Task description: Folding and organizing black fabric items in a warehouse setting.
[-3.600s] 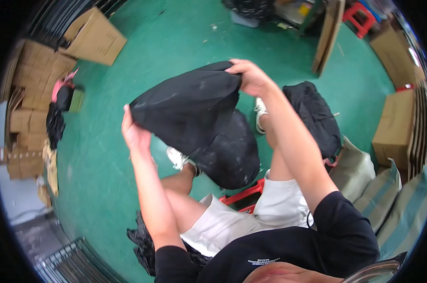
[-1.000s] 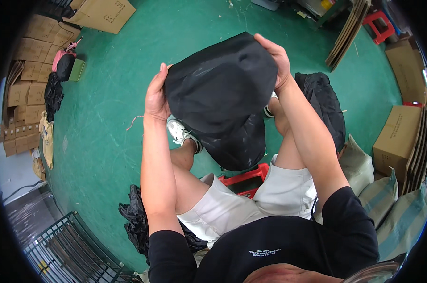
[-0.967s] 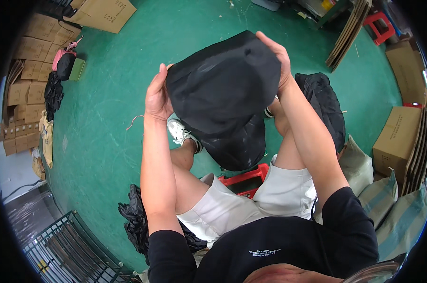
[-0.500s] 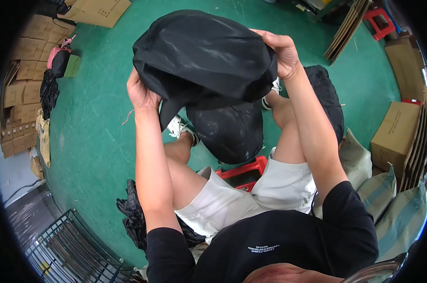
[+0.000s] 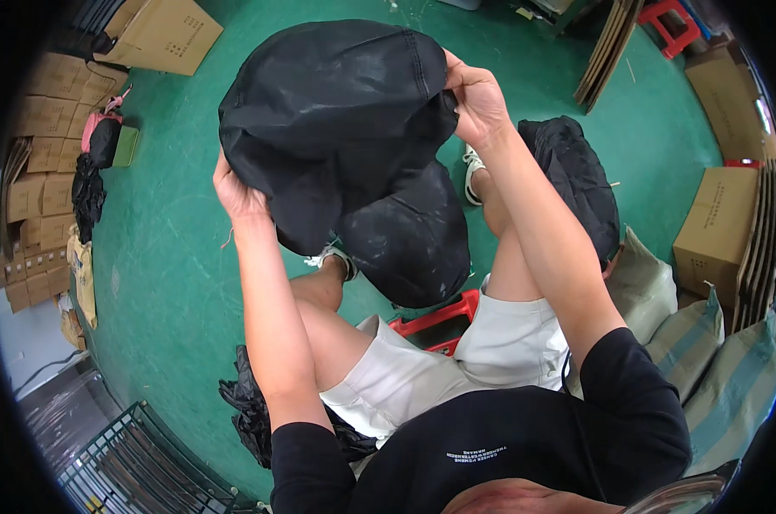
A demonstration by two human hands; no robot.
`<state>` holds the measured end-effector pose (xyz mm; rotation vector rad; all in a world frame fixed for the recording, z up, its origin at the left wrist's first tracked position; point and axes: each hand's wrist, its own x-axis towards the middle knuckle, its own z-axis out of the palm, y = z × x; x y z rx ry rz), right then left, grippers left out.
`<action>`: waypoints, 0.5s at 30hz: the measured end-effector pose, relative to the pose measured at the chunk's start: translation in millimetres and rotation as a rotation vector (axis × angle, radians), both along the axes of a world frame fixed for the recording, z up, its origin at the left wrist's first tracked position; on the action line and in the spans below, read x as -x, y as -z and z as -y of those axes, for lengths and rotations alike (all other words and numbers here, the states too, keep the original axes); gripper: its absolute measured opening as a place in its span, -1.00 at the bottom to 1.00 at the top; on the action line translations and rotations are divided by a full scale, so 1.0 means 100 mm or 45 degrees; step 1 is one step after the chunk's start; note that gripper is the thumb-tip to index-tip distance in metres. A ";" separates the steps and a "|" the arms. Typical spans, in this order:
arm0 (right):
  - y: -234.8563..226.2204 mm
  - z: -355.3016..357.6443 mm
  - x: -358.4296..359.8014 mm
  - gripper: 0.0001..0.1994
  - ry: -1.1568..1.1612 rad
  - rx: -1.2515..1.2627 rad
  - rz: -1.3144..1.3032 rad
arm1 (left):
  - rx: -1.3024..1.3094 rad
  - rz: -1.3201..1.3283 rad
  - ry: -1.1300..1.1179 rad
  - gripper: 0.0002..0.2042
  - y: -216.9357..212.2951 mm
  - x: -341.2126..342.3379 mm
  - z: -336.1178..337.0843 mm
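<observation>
Off to the left of the fingers, flattened brown cardboard cartons (image 5: 49, 146) lie stacked along the edge of the green painted floor (image 5: 161, 274), with a small black pouch and pink item (image 5: 103, 137) beside them; a green wire rack (image 5: 139, 463) sits low, well below the left hand.

The left hand (image 5: 236, 193) grips the lower left edge of a large black fabric bag, crumpled and matte (image 5: 332, 120). Its fingers are mostly hidden behind the cloth, so they seem curled into it, thumb side toward the camera. The bag hangs in the air between both hands, raised above the knees. Just below it a second rounded black fabric bundle (image 5: 409, 236) rests against the legs, above a red plastic stool (image 5: 439, 319).

The right hand (image 5: 476, 101) pinches the bag's upper right edge, fingers (image 5: 456, 81) closed on a fold.

To the right of those fingers lie another black fabric bag on the floor (image 5: 576, 180), grey-green woven sacks (image 5: 705, 360) and a brown cardboard box (image 5: 720, 223).

The step in hand looks like turning or opening out the bag. The next move probably calls for both grips to hold firm while the cloth is spread or shaken, keeping it clear of the bundle underneath.
</observation>
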<state>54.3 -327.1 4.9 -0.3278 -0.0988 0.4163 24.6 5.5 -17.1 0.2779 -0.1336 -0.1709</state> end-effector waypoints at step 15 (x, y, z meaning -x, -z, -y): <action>-0.02 -0.17 0.09 -0.62 -0.518 -0.129 -0.233 | 0.126 -0.088 -0.044 -0.57 0.12 -0.11 -0.11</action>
